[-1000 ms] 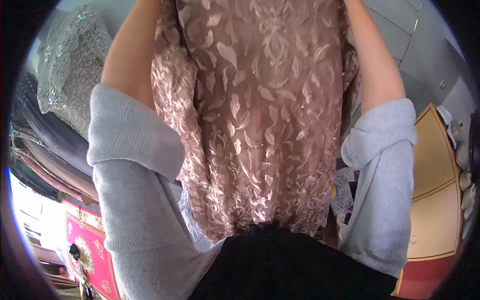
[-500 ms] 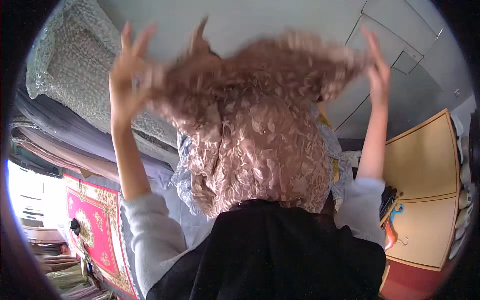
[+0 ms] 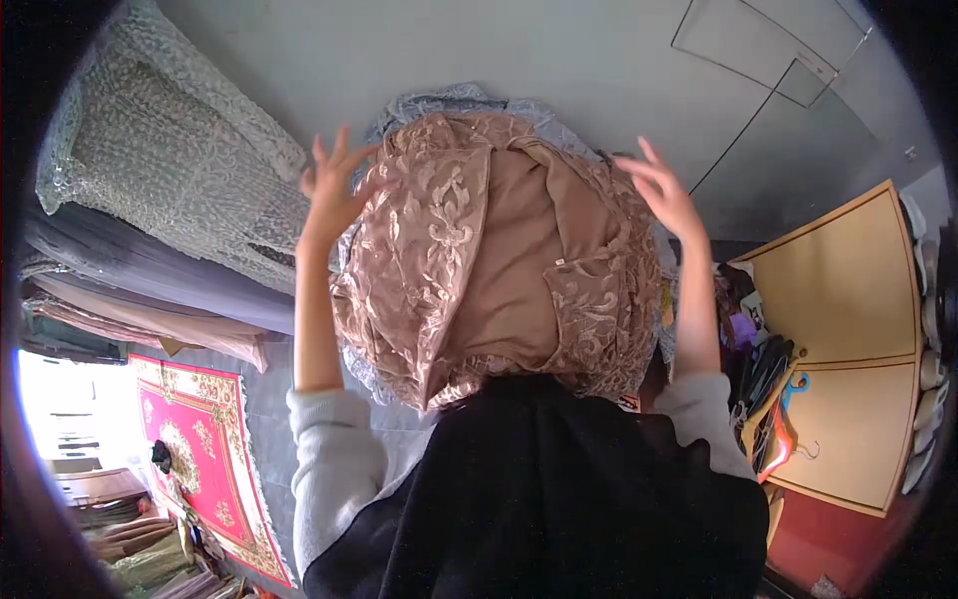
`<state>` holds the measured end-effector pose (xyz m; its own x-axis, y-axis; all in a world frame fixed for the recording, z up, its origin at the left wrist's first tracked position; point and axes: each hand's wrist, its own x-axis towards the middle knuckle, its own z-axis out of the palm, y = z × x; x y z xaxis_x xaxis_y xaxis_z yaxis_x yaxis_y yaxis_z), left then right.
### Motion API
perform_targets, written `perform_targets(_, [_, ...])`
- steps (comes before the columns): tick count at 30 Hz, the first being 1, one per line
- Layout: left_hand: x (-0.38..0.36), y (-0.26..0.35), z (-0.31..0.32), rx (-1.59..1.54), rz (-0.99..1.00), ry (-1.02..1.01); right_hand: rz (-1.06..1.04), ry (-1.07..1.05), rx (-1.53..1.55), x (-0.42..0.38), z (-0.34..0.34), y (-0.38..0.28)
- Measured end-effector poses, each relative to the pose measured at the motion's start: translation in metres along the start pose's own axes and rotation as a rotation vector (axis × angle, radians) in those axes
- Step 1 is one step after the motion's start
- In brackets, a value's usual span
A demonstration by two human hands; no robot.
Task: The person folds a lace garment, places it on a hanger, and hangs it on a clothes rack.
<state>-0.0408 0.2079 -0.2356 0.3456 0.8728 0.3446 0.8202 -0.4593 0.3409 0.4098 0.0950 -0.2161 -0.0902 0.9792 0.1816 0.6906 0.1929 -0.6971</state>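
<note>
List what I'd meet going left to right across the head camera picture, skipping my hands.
Bright area at the left edge → red patterned rug → brown embroidered garment → tan cabinet → pale items at the far right.

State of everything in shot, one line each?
Left hand: open, fingers spread
Right hand: open, empty
Brown lace: rumpled, smooth side partly showing
Blue lace: partly hidden
Silver lace: unfolded
Rug: laid flat
Cabinet doors: appear shut
Sleeves: pushed back, forearms bare
</note>
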Motion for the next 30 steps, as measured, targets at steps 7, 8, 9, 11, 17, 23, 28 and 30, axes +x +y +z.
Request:
perform_targets(7, [0.024, 0.029, 0.014, 0.168, -0.036, -0.210, 0.311, -0.273, -0.421, 0.057, 0.051, 0.032])
perform_targets(8, [0.015, 0.027, 0.014, 0.113, -0.010, -0.149, 0.279, -0.265, -0.472, 0.048, 0.056, 0.034])
perform_targets(9, [0.011, 0.024, 0.014, 0.115, -0.012, -0.149, 0.247, -0.261, -0.523, 0.042, 0.057, 0.037])
perform_targets(11, [0.002, 0.025, 0.012, 0.094, -0.001, -0.193, 0.217, -0.200, -0.454, 0.030, 0.052, 0.038])
perform_targets(17, [-0.010, 0.025, -0.022, 0.428, 0.227, 0.295, -0.095, 0.484, -0.367, 0.004, 0.010, -0.034])
perform_targets(23, [0.092, 0.051, -0.097, 0.537, 0.246, 0.598, -0.205, 0.811, -0.742, 0.115, -0.065, -0.071])
perform_targets(28, [0.127, 0.068, -0.057, 0.522, 0.110, 0.495, 0.114, 0.538, -0.708, 0.171, -0.029, -0.033])
perform_targets(30, [0.075, 0.084, -0.047, 0.399, 0.112, 0.253, 0.175, 0.341, -0.551, 0.129, 0.000, -0.031])
